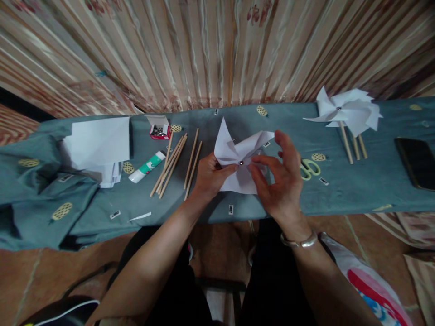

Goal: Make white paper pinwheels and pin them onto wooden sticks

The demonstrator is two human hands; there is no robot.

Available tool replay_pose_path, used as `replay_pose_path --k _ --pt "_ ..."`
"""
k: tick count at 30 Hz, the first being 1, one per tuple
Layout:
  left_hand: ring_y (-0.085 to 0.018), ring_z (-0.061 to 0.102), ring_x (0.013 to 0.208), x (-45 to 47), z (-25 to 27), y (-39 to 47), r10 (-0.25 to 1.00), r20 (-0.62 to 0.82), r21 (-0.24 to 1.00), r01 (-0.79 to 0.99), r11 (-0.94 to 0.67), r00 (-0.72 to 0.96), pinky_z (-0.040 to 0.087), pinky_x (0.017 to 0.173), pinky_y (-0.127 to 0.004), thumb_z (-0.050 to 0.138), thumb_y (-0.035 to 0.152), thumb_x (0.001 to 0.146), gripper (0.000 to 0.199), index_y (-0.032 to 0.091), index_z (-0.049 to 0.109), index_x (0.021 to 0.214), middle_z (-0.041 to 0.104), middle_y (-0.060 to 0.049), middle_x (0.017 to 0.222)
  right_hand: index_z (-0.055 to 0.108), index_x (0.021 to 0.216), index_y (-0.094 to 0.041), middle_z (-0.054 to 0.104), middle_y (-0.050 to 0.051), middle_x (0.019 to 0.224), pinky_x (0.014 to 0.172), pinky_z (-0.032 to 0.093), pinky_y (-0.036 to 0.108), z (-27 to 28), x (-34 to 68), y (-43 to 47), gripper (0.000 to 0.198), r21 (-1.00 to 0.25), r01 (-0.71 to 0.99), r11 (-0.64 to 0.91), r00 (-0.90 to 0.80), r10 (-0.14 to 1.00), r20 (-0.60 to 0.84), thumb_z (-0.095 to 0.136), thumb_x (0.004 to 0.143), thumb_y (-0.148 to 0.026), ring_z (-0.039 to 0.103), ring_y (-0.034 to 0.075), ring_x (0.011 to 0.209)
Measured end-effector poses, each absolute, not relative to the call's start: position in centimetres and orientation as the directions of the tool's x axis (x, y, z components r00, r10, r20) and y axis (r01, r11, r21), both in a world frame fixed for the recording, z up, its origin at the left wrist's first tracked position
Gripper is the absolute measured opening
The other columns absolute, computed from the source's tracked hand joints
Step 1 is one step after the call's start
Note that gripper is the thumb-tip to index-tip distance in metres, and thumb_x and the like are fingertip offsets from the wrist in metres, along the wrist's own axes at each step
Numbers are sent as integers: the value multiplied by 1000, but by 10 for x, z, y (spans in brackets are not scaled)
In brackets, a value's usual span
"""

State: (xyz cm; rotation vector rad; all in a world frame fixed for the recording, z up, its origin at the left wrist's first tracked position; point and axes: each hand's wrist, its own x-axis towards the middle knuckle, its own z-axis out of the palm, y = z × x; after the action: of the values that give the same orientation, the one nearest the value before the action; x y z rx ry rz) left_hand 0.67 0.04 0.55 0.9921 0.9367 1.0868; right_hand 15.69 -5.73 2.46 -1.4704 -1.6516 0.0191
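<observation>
A white paper pinwheel [239, 179] is held over the table in front of me, its folded points gathered at a shiny round pin head [241, 163]. My left hand [211, 174] grips its left side, with the thumb lying on the paper beside the pin. At the right of the centre, the thumb and index finger of my right hand [283, 181] come together on a paper fold. The other fingers of that hand are raised near the upper right blade. Whatever lies behind the paper is mostly hidden.
Left of the pinwheel lie several wooden sticks [173, 165], a glue stick [147, 166], a red box of pins [159, 131] and white paper sheets [100, 142]. On the right are green-handled scissors [311, 169], finished pinwheels [353, 106] on sticks and a dark phone [416, 160].
</observation>
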Motion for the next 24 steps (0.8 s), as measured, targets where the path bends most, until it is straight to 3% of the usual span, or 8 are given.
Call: replay_pose_path --k 7,24 --pt "-16 65 67 10 4 -3 978 -68 973 -203 109 198 51 66 -28 79 22 59 23 15 71 80 73 0 74 67 101 -27 44 5 152 114 37 56 18 149 -54 14 -444 831 335 7 792 611 60 90 -23 40 32 141" --pt "-17 63 68 8 7 -8 979 -40 994 -92 59 198 49 66 -28 74 21 65 15 15 71 79 71 -1 74 66 95 -23 48 8 150 115 35 55 20 148 -57 10 -512 799 316 44 818 573 60 88 -23 43 30 139"
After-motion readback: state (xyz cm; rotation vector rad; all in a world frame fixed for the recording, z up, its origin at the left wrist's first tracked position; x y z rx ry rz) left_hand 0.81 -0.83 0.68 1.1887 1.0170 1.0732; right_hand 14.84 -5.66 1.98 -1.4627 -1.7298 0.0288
